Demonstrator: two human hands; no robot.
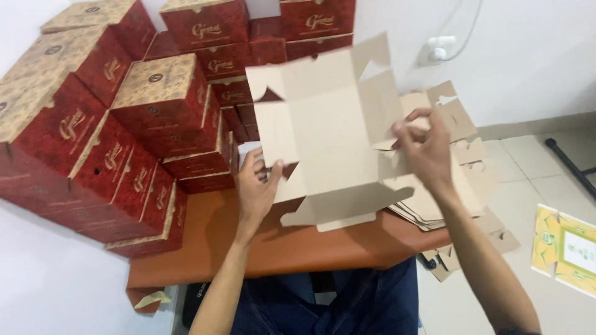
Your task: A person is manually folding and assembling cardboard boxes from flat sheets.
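**A:** Fingers first, L to R: left hand (257, 186) has its fingers pinched on the left edge of the flat box blank (329, 133), thumb in front, rest behind.

**B:** And the blank itself?

**A:** Plain tan cardboard, die-cut w/ flaps and notches, unfolded, creased into panels, plain side facing us. It's held up above the orange table (292, 248), tilted, lower flaps hanging near the tabletop.

**B:** Right side?

**A:** Right hand (425, 152) is clamped on a right-side flap, fingertips curled over the edge, thumb and forefinger together on the card. So the blank spans between both hands, approx. centre of view.

**B:** Around it?

**A:** Far left, stack of red-and-gold boxes (112, 124) against the wall. Behind the right hand, pile of flat blanks (462, 186) on the table's right end. Far right, yellow-green sheets (568, 248) on the tiled floor.
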